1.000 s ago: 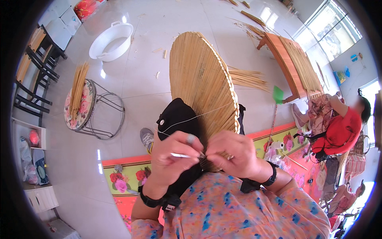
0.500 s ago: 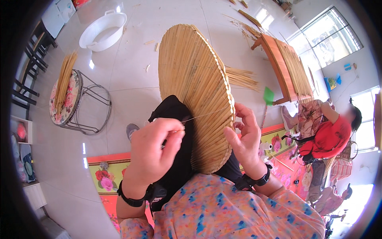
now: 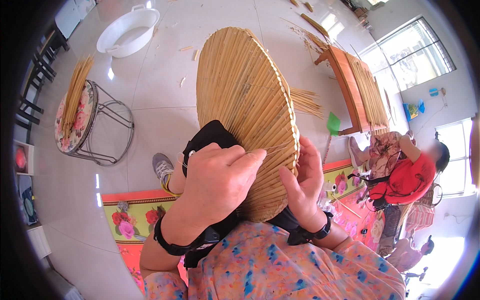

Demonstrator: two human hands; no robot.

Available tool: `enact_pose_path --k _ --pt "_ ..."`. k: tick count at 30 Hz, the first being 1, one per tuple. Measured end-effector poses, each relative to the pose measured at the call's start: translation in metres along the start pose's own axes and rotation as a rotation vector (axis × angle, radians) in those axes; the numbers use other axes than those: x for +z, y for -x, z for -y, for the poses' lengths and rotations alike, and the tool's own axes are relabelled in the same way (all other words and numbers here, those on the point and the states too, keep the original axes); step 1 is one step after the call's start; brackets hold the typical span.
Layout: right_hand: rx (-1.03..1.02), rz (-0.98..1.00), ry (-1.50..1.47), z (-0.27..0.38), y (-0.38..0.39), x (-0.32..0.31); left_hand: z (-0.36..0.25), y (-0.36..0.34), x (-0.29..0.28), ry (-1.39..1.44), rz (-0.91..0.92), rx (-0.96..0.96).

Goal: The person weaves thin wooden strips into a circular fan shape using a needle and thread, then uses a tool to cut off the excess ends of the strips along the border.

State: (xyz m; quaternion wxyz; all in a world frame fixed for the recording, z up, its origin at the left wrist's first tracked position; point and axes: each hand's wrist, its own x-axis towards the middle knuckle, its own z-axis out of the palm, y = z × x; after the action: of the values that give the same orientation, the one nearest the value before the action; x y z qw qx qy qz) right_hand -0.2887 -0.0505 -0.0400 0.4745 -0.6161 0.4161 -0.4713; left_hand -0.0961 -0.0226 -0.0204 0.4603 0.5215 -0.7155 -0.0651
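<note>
The fan (image 3: 239, 95) stood tilted at the black trousers (image 3: 212, 134), its long axis running away toward the far floor (image 3: 172, 87), the top leaning slightly left. It was straw-coloured, ribbed with fanned-out strips, its right edge bound in paler loops. The left hand (image 3: 220, 175), back upward, pinched a thin thread (image 3: 279, 147); the right hand (image 3: 309, 185) grasped the fan's edge, thumb in front.
</note>
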Motion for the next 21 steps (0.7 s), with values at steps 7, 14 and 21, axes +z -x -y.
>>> enact_pose_path --k 7,14,21 --pt "0.022 -0.005 -0.033 -0.0038 0.0020 -0.0005 0.0015 -0.0029 0.0028 -0.009 -0.021 0.032" --pt "0.017 0.011 -0.019 -0.0058 0.0022 -0.0023 0.0008 -0.0033 0.0015 -0.003 -0.020 0.040" --pt "0.025 0.034 -0.045 -0.0028 0.0020 -0.0014 0.0007 -0.0040 0.0013 -0.010 -0.019 0.051"
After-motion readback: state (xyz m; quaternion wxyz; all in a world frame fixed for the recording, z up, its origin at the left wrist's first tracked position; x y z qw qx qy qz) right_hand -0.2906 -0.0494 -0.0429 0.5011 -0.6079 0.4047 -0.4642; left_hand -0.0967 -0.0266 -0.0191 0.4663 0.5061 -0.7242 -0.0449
